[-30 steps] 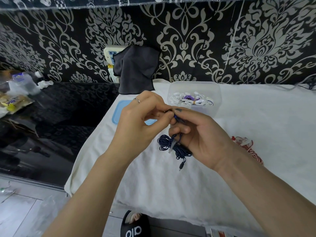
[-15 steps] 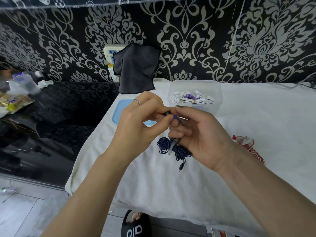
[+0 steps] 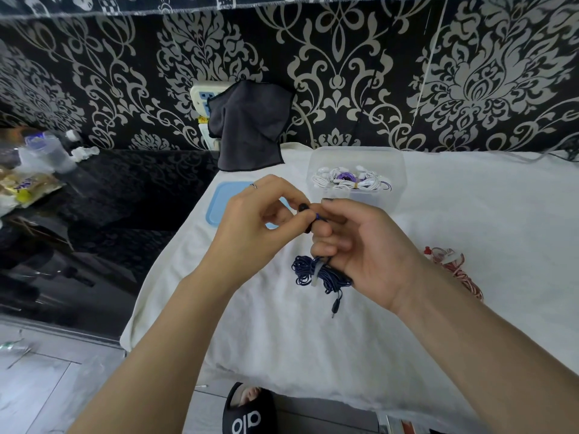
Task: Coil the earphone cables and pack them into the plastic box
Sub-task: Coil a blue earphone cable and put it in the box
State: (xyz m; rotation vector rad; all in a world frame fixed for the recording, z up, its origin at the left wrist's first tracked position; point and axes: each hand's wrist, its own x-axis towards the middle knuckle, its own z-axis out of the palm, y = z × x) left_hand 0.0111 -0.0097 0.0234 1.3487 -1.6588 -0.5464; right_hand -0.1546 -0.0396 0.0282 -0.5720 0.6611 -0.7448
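Black slipper (image 3: 247, 411) lettered "alo", both hands pinching blue earphone cable (image 3: 316, 272)

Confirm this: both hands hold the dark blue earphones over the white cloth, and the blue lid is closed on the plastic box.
Wrong on the lid. The head view shows the blue lid lying on the white cloth left of the open plastic box; the rest stands.
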